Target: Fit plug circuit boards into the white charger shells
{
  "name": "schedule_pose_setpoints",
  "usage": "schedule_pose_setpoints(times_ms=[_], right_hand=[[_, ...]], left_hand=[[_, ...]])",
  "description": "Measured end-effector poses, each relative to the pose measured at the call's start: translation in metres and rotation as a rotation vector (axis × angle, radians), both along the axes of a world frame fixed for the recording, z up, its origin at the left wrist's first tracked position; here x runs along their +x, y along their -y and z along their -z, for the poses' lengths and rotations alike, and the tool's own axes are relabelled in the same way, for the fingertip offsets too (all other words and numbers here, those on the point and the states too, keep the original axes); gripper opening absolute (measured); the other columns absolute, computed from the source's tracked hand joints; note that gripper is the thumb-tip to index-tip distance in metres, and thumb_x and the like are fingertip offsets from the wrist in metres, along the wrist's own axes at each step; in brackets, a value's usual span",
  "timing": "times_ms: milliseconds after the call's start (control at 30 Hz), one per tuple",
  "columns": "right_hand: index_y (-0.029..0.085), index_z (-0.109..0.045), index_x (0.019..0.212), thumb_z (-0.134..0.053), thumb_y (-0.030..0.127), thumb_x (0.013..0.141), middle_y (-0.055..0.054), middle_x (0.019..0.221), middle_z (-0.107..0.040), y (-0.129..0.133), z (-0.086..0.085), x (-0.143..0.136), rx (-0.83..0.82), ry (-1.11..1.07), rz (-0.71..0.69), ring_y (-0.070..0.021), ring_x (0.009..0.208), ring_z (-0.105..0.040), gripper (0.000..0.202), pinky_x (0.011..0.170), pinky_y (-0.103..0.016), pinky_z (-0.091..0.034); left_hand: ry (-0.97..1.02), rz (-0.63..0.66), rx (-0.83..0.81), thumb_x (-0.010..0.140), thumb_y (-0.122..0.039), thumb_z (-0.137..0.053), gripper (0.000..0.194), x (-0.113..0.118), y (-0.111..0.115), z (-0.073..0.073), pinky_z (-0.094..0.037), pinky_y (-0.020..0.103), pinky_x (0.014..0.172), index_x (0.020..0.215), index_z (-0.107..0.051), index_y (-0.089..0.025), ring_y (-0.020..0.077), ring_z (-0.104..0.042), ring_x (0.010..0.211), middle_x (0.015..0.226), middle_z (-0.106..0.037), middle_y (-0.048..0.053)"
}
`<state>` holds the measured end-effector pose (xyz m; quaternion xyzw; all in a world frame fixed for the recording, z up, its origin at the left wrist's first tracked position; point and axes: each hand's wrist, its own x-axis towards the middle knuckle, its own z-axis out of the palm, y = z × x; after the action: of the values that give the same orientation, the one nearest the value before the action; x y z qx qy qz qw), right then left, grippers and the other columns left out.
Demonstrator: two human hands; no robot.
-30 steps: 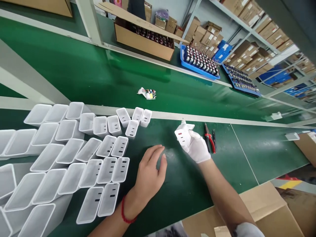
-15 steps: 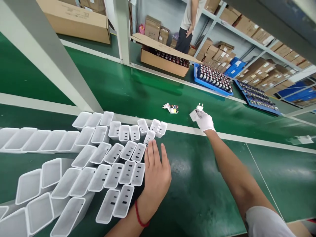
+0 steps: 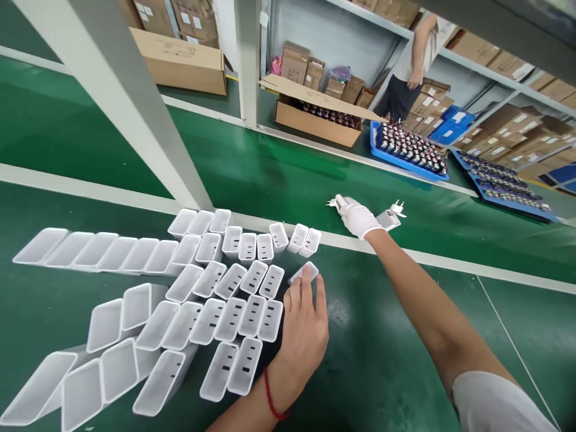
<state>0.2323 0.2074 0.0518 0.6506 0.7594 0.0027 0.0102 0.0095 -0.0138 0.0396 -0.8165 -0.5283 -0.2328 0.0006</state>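
Note:
My left hand (image 3: 306, 318), bare with a red string at the wrist, has its fingers on a small white open box (image 3: 305, 272), pulled apart from the rows of white boxes (image 3: 234, 281). On the green belt, my right hand (image 3: 357, 219) wears a white glove and is closed around a white plug piece (image 3: 338, 201); the circuit part of it is mostly hidden by the glove. Just right of the glove lies a white case with a two-pin plug (image 3: 390, 217). Slots show inside many of the nearer boxes.
Beyond the belt stand an open carton (image 3: 315, 123) of parts, a blue tray (image 3: 405, 157) of parts and a second blue tray (image 3: 508, 192). A slanting metal post (image 3: 130, 102) rises at left. A person (image 3: 416, 66) stands by shelves at the back.
My right hand has let go of the white plug case and moved left onto the plug piece with the circuit. My left hand has drawn one small box away from the group. The view has shifted.

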Motion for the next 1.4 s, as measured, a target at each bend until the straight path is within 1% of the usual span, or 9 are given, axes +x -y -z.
schedule_pose_setpoints(times_ms=[267, 433, 500, 600, 700, 867, 1033, 1233, 1400], right_hand=[[0.007, -0.060, 0.125, -0.049, 0.029, 0.091, -0.009, 0.098, -0.074, 0.038, -0.018, 0.022, 0.200, -0.462, 0.119, -0.0122, 0.071, -0.068, 0.042, 0.073, -0.024, -0.057], [0.025, -0.061, 0.119, -0.064, 0.045, 0.087, -0.006, 0.109, -0.069, 0.121, -0.032, 0.015, -0.029, -1.630, 0.134, -0.0177, 0.090, -0.069, 0.038, 0.078, -0.038, -0.061], [0.024, -0.062, 0.116, -0.068, 0.050, 0.084, -0.007, 0.111, -0.067, 0.157, -0.035, 0.010, -0.190, -1.856, 0.161, -0.0184, 0.092, -0.068, 0.042, 0.080, -0.037, -0.061], [0.026, -0.056, 0.127, -0.074, 0.049, 0.080, -0.007, 0.110, -0.067, 0.203, -0.032, 0.004, -0.230, -1.933, 0.232, -0.0205, 0.092, -0.069, 0.056, 0.081, -0.039, -0.060], [0.030, -0.047, 0.137, -0.080, 0.039, 0.076, -0.006, 0.110, -0.069, 0.236, -0.025, -0.002, -0.204, -1.988, 0.310, -0.0234, 0.091, -0.071, 0.071, 0.086, -0.046, -0.058], [0.031, -0.040, 0.142, -0.078, 0.036, 0.077, -0.007, 0.112, -0.068, 0.266, -0.016, -0.009, -0.220, -2.041, 0.411, -0.0270, 0.097, -0.071, 0.075, 0.094, -0.054, -0.052], [0.032, -0.036, 0.144, -0.083, 0.032, 0.072, -0.005, 0.113, -0.067, 0.280, -0.017, -0.010, -0.160, -2.064, 0.440, -0.0300, 0.103, -0.069, 0.086, 0.097, -0.056, -0.050], [0.035, -0.023, 0.152, -0.086, 0.035, 0.070, -0.006, 0.118, -0.069, 0.294, -0.019, -0.018, -0.091, -1.896, 0.343, -0.0278, 0.112, -0.065, 0.103, 0.100, -0.051, -0.049], [0.043, -0.021, 0.151, -0.082, 0.026, 0.077, -0.003, 0.131, -0.064, 0.305, -0.018, -0.028, 0.055, -1.674, 0.166, -0.0230, 0.127, -0.056, 0.097, 0.112, -0.050, -0.039]], left_hand=[[0.024, 0.030, 0.030, 0.069, 0.016, -0.045, 0.061, -0.001, -0.001, 0.001, -0.055, 0.057, 0.088, 0.128, -0.053, -0.001, 0.0464, -0.053, 0.122, 0.138, -0.046, 0.034], [0.145, 0.251, -0.067, 0.082, 0.005, -0.048, 0.053, 0.005, 0.006, 0.004, -0.058, 0.050, 0.082, 0.134, -0.048, -0.008, 0.0360, -0.061, 0.110, 0.135, -0.049, 0.029], [0.211, 0.226, -0.136, 0.088, -0.011, -0.056, 0.055, 0.008, 0.006, 0.006, -0.055, 0.056, 0.088, 0.141, -0.040, -0.009, 0.0401, -0.056, 0.117, 0.140, -0.043, 0.030], [0.301, 0.197, -0.224, 0.089, -0.032, -0.063, 0.072, 0.016, 0.002, 0.015, -0.046, 0.062, 0.100, 0.147, -0.027, -0.010, 0.0455, -0.042, 0.132, 0.147, -0.035, 0.030], [0.419, 0.280, -0.266, 0.092, -0.030, -0.059, 0.060, 0.023, 0.000, 0.026, -0.045, 0.056, 0.104, 0.142, -0.032, -0.014, 0.0382, -0.043, 0.135, 0.139, -0.048, 0.021], [0.455, 0.285, -0.420, 0.074, -0.040, -0.080, 0.058, 0.020, 0.008, 0.023, -0.058, 0.046, 0.076, 0.117, -0.049, -0.017, 0.0297, -0.066, 0.089, 0.100, -0.061, 0.010], [0.430, 0.581, -0.780, 0.074, -0.036, -0.078, 0.098, 0.006, 0.009, 0.007, -0.059, 0.036, 0.076, 0.150, -0.017, -0.024, 0.0175, -0.063, 0.083, 0.137, -0.043, 0.015], [0.464, 0.619, -0.836, 0.084, -0.025, -0.068, 0.055, 0.012, 0.004, 0.010, -0.055, 0.038, 0.087, 0.134, -0.044, -0.024, 0.0225, -0.061, 0.098, 0.127, -0.058, 0.009], [0.671, 0.617, -0.729, 0.081, -0.025, -0.073, 0.053, 0.012, 0.006, 0.006, -0.048, 0.042, 0.103, 0.128, -0.047, -0.024, 0.0262, -0.053, 0.121, 0.128, -0.054, 0.009]])
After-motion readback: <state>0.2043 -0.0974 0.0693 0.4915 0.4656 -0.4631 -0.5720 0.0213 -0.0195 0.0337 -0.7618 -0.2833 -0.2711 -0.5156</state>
